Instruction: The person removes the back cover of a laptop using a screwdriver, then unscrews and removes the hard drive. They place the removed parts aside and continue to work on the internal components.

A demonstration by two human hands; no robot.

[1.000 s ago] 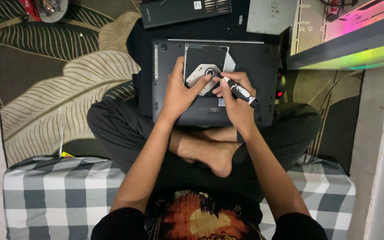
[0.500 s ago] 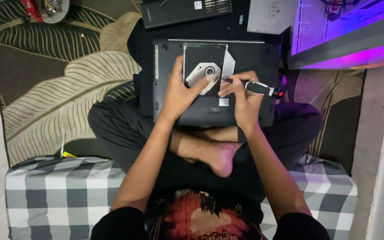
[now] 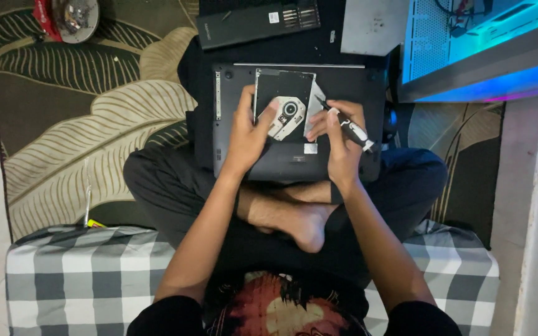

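A person sits cross-legged on a leaf-patterned rug [image 3: 94, 130], a checked cushion [image 3: 82, 274] under them. An upturned laptop [image 3: 350, 93] rests on their lap, with an optical drive [image 3: 284, 102] lying on its base. The left hand [image 3: 248, 127] presses flat on the drive; the right hand [image 3: 342, 140] grips a screwdriver [image 3: 350, 127], tip at the drive's edge. Beyond lie a black toolkit [image 3: 256, 22] and a grey panel [image 3: 375, 25]; a glowing computer case [image 3: 481, 43] stands right.

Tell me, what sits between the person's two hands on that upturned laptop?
In the head view, an optical disc drive lies between the left hand and the right hand, which holds a screwdriver angled toward its edge.
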